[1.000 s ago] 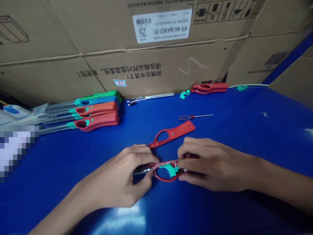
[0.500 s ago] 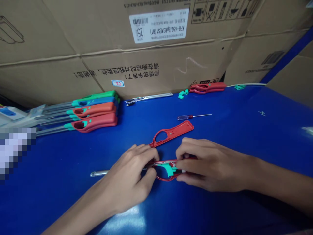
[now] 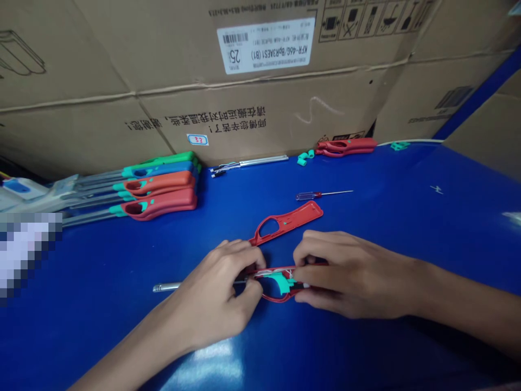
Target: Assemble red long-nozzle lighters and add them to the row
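On the blue bench (image 3: 407, 228), the left hand (image 3: 222, 293) pinches the left end of the near red half-shell (image 3: 280, 300), the right hand (image 3: 345, 274) its right; uneven pressure might spring the green trigger (image 3: 282, 283) loose.

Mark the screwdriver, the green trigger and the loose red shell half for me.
Screwdriver (image 3: 318, 194): head view, on the red collar of its handle.
Green trigger (image 3: 283, 283): head view, on its curved body.
Loose red shell half (image 3: 296, 219): head view, on its grip section.
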The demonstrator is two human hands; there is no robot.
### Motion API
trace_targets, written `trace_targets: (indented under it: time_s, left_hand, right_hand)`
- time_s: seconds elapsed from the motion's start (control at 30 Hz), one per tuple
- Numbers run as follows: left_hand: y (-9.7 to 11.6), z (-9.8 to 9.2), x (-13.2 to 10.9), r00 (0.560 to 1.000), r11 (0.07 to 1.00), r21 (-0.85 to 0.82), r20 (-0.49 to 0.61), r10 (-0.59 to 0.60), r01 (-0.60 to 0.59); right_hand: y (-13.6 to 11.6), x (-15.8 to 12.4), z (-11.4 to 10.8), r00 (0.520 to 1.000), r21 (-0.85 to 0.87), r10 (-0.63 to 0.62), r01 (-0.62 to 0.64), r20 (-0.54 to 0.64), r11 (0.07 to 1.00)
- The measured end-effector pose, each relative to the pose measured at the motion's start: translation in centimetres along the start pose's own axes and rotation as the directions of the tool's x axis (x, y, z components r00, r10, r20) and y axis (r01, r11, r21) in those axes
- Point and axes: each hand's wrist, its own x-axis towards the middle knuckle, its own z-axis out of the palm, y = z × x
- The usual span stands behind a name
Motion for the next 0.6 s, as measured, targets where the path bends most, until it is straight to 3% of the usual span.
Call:
trace_targets:
  time_s: [0.2,0.6]
  left_hand:
    - [0.03,-0.08,-0.07,1.0,1.0,0.015,-0.004,0.004,-0.004]
    - [0.06,-0.22,-0.09,0.998,0.998,0.019,-0.01,0.063,-0.063]
  right_hand:
    - [0.19,0.06,-0.05,0.998,-0.043,-0.003,0.005,0.063,0.999]
    - [-0.2,0.0,0.07,0.998,-0.077,0.011,-0.006,0.068,0.997]
